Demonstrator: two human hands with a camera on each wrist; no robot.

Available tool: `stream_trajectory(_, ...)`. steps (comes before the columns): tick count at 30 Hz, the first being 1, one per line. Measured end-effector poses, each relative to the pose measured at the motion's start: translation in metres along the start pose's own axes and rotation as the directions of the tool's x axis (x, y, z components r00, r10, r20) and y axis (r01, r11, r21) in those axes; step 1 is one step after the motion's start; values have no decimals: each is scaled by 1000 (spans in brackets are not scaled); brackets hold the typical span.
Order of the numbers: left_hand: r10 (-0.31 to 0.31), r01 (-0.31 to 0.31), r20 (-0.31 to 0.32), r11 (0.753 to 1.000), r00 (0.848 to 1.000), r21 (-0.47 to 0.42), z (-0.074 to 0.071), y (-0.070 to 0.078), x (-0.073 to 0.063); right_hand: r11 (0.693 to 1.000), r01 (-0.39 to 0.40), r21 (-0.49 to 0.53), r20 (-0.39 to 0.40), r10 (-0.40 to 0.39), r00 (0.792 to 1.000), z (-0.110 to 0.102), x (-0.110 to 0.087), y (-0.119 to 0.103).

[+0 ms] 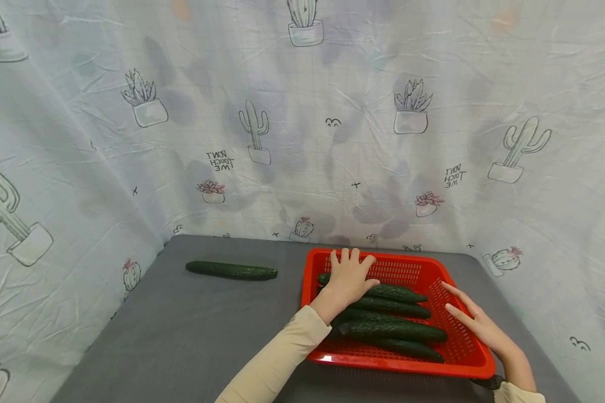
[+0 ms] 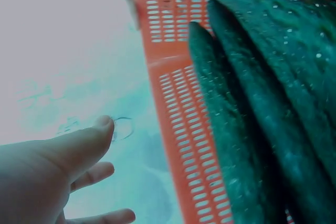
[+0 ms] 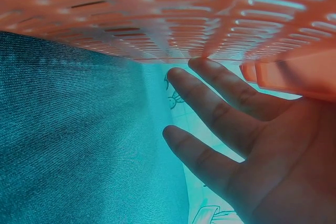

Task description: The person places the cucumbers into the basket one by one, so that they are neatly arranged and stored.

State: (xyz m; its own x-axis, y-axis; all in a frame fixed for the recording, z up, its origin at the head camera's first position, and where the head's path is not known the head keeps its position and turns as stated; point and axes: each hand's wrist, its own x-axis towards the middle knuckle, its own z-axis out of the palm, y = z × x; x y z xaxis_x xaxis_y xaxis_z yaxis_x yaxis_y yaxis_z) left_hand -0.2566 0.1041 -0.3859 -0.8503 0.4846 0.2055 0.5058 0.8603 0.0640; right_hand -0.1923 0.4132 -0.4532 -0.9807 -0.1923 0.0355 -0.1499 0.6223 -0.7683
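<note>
My left hand (image 1: 347, 282) is over the left part of a red plastic basket (image 1: 393, 366), fingers spread, gripping nothing. Beneath and beside it, several dark green cucumbers (image 1: 393, 329) lie lengthwise in the basket. The left wrist view shows the same hand (image 2: 58, 169) with straight fingers, apart from the cucumbers (image 2: 226, 129). At the basket's right wall is my right hand (image 1: 479, 324). From the right wrist, straight fingers (image 3: 205, 98) extend along the outside of the slotted basket; whether they touch it I cannot tell.
A single cucumber (image 1: 232, 270) lies on the grey tabletop (image 1: 196, 330), left of the basket. Behind the table and at both sides hangs a pale curtain (image 1: 282, 140) printed with potted cacti. The basket's raised rim surrounds the cucumbers.
</note>
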Motion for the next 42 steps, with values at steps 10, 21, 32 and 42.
stream_trajectory(10, 7, -8, -60, 1000, 998, -13, -16, -16, -13, 1000, -7, 11, 3, 7, 1000, 0, 0, -1)
stream_trajectory(21, -12, 9, -110, 1000, 994, -26, -15, -45, -30, 1000, 5, 4, 5, -5, 1000, 1, 0, -2)
stream_trajectory(32, -58, 37, -138, 988, 989, -152, -18, -80, -46, 1000, -7, 18, -3, 7, 1000, -1, 0, 1)
stream_trajectory(42, -114, 82, -147, 975, 983, -207, -2, -117, -61, 1000, 11, 18, -4, -11, 1000, 1, 1, 1)
